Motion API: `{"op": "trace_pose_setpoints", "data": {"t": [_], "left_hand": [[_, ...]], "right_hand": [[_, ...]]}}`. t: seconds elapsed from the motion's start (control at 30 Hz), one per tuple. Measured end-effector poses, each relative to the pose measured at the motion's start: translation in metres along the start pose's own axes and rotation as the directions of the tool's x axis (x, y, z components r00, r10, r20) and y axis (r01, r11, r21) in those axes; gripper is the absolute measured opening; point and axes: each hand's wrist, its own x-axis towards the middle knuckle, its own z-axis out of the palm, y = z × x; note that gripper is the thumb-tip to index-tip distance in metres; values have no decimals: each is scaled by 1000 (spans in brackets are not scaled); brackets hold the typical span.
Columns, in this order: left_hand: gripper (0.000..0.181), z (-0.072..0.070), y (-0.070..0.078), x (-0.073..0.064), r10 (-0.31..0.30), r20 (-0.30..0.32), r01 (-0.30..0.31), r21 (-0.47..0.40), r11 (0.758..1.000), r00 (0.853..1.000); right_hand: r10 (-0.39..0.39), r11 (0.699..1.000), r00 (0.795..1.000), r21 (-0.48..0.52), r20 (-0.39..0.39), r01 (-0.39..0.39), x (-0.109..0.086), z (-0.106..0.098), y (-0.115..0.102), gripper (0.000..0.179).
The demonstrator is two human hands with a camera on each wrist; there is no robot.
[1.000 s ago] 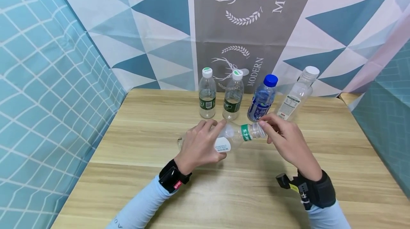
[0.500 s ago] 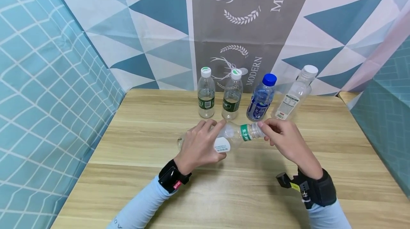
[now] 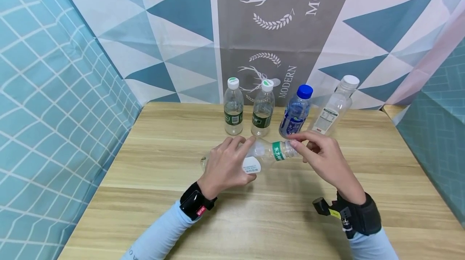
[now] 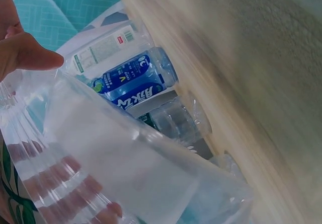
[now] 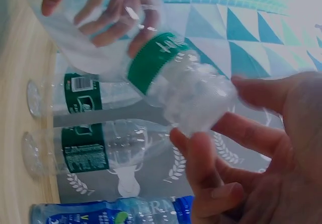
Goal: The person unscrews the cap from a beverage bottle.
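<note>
My left hand (image 3: 227, 165) grips the body of a clear plastic bottle (image 3: 267, 151), which lies sideways with its neck to the right. The bottle carries a green neck band (image 3: 278, 151) and a white label (image 3: 251, 164). At the mouth, the thumb and fingers of my right hand (image 3: 325, 155) sit around a translucent bottle cap (image 5: 206, 100). Seen from the right wrist, the cap is blurred, with fingertips at its edges. The left wrist view shows fingers through the clear wall of the bottle, while the thumb (image 4: 32, 55) lies on the near side.
Behind the hands stand two clear bottles with green labels (image 3: 233, 106) (image 5: 84, 146), a blue-capped bottle (image 3: 296, 110) and a taller white-capped bottle (image 3: 334, 106). They line the back of the wooden table (image 3: 174, 131), close to the patterned backdrop (image 3: 181, 50).
My right fingers pinched the cap half a second ago; now the index finger is extended farther over it and the grip looks looser. The left hand and the bottle have stayed put.
</note>
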Motion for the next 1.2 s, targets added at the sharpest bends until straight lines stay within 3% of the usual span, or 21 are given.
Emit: {"op": "trace_pose_setpoints", "data": {"t": [0.17, 0.27, 0.37, 0.53, 0.67, 0.8, 0.97, 1.2], "left_hand": [[101, -1, 1, 0, 9, -26, -9, 32, 999, 1000], [100, -1, 2, -1, 19, -35, -18, 37, 999, 999], [100, -1, 3, -1, 26, -33, -24, 35, 999, 999], [102, 0, 2, -1, 21, -26, -21, 20, 1000, 999], [102, 1, 0, -1, 31, -27, -30, 34, 999, 999], [102, 1, -1, -1, 35, -33, -33, 46, 998, 999], [102, 2, -1, -2, 42, -49, -39, 65, 997, 998], [101, 1, 0, -2, 40, -50, -36, 74, 997, 998]], "right_hand": [[168, 986, 986, 2, -4, -168, 1, 2, 0, 31], [223, 975, 975, -17, 21, -223, 0, 1, 1, 37], [217, 976, 975, -6, 44, -217, -2, 0, 2, 36], [119, 993, 989, 15, 88, -121, -3, -5, 3, 23], [42, 999, 989, 1, 142, -42, -4, -12, 4, 32], [22, 1000, 991, 12, 136, -24, -4, -13, 3, 34], [90, 995, 993, 29, 78, -93, -1, -7, 1, 27], [226, 974, 969, 3, 100, -227, 2, -8, 0, 36]]}}
